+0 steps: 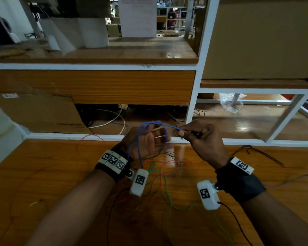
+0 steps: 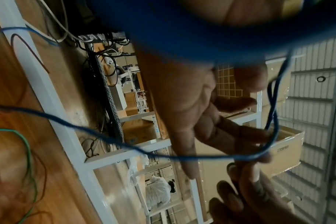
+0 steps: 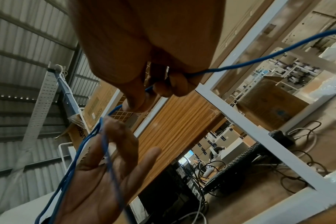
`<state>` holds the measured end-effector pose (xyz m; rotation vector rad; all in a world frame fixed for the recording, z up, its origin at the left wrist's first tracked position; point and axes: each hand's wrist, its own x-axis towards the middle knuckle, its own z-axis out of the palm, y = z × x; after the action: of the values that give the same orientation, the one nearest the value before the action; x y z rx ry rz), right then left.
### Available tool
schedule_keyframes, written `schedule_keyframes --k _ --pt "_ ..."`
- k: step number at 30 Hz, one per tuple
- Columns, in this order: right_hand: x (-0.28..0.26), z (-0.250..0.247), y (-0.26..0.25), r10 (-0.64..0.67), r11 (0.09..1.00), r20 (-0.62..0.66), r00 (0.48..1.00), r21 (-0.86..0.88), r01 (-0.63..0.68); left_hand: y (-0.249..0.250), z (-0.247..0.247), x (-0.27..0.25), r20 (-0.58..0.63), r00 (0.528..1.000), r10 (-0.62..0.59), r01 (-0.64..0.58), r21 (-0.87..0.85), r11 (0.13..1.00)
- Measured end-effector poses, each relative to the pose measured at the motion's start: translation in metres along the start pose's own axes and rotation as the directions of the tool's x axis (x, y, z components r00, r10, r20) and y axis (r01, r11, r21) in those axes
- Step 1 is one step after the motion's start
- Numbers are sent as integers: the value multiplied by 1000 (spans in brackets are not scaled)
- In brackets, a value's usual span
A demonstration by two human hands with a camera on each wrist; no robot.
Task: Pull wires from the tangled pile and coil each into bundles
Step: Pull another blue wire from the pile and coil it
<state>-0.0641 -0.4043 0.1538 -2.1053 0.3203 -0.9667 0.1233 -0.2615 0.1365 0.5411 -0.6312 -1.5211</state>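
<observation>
- Loose wires point(image 1: 160, 178) are lying tangled on the bench point(image 1: 60, 174).
- Left hand point(image 1: 146, 142) is standing flat-fingered above them, blue wire point(image 1: 150, 123) looping round it.
- Right hand point(image 1: 201, 139) is pinching that blue wire just beside the left fingertips.

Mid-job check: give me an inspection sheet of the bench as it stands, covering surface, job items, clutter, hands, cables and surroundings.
Surface: glossy wooden table, wires lying loose across it.
Job's things: blue wire looped around the left hand; tangled pile of green, red, orange and black wires lies below the hands.
Clutter: stray yellow wire piece at the left; dark wires at the right.
Hands: left hand open, fingers straight, serving as coil former; right hand pinches the blue wire.
Cables: white cables in the shelf behind; a black lead runs from the right wrist camera.
Surroundings: white-framed shelf, cardboard boxes, crumpled plastic wrap.
</observation>
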Motion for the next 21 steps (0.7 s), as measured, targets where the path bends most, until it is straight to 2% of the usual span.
schedule_keyframes --k 4,6,8,10,11,13,14,16,19,21 --pt "4 -7 3 -31 998 25 999 -47 32 -7 -4 2 34 997 -67 60 189 980" --pt "7 -11 1 -36 998 23 999 -52 37 -6 -10 1 -1 998 -66 65 216 974" --pt "10 -20 0 -17 999 4 1000 -47 17 -1 -22 0 -74 996 -45 67 329 942" --pt "11 -32 2 -26 997 -18 1000 -70 24 4 -32 -2 -225 973 48 88 554 828" --pt "10 -37 4 -33 995 -6 999 -97 33 7 -37 -3 -321 937 135 116 654 748" --pt "2 -40 9 -57 982 63 996 -177 67 15 -43 -2 -466 811 354 150 750 644" --pt "-5 -38 11 -63 976 90 994 -203 80 19 -45 0 -484 748 455 150 790 595" --pt "-19 -31 16 -40 976 81 996 -210 56 24 -45 3 -439 664 606 141 869 475" --pt "-33 -25 24 6 979 18 1000 -206 -2 23 -45 3 -379 593 710 128 916 381" --pt "-38 -25 27 78 973 0 997 -217 -76 18 -43 0 -301 593 747 162 953 255"
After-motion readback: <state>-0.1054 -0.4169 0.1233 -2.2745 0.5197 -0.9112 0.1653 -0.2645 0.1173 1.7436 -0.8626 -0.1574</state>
